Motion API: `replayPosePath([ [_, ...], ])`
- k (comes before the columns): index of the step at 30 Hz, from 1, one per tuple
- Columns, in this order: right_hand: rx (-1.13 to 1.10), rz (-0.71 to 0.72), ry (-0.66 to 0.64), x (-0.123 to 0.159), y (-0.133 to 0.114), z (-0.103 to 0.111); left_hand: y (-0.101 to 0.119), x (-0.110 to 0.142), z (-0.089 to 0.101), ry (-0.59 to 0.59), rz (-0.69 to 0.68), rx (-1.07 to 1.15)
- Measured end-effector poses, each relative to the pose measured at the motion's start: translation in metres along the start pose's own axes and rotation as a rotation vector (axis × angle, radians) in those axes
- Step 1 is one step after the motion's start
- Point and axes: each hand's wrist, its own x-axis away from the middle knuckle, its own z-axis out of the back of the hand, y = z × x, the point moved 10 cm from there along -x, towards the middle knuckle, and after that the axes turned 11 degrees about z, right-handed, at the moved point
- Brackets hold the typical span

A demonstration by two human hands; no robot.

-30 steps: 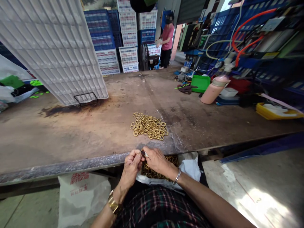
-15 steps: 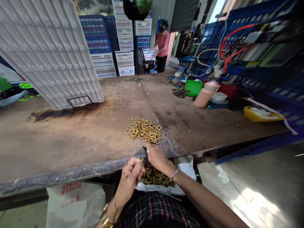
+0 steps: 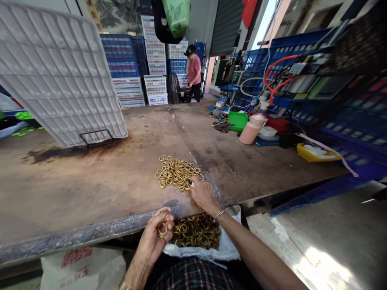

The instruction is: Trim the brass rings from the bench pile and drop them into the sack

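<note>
My left hand [image 3: 155,233] is curled, palm up, around a brass ring [image 3: 162,230] just in front of the table edge. At the near right side of a loose pile of brass rings [image 3: 173,171] is my right hand [image 3: 204,195]. A small black-tipped tool [image 3: 190,183] with something white by it sticks out from its fingers; its exact kind is unclear. Below my hands, an open white sack [image 3: 225,247] holds many more brass rings [image 3: 199,231] in front of my lap.
A tilted pale ribbed panel [image 3: 66,76] stands at left on the wooden table [image 3: 90,185]. On the right are a pink bottle [image 3: 252,129], a green tray [image 3: 237,121] and a yellow tray [image 3: 316,153]. Behind, a person [image 3: 194,72] stands by stacked crates [image 3: 155,84].
My right hand has moved forward from the table edge to the ring pile. My left hand has shifted left and down and turned, showing the ring in it. The camera view has shifted.
</note>
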Motion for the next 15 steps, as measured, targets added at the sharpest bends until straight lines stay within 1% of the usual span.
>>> replayPosePath([
  [2,-0.041,-0.002,0.024,0.0,0.001,0.002,-0.001,-0.002,0.005,0.025,0.023,0.05],
  [5,-0.145,0.036,0.088,-0.001,-0.003,0.007,-0.001,-0.004,0.009,0.068,0.038,0.062],
  [8,-0.296,0.079,0.139,-0.002,-0.012,0.012,-0.002,-0.007,0.005,0.041,0.072,0.078],
  [10,-0.396,0.083,0.152,-0.002,-0.016,0.013,-0.002,-0.01,0.002,0.027,0.095,0.103],
  [12,-0.496,0.085,0.166,-0.003,-0.02,0.013,-0.002,-0.013,0.004,0.049,0.105,0.118],
  [13,-0.555,0.089,0.175,-0.004,-0.022,0.012,-0.001,-0.014,0.005,0.066,0.091,0.107],
  [15,-0.71,0.092,0.184,-0.005,-0.025,0.008,0.008,-0.017,0.005,0.084,0.001,0.025],
])
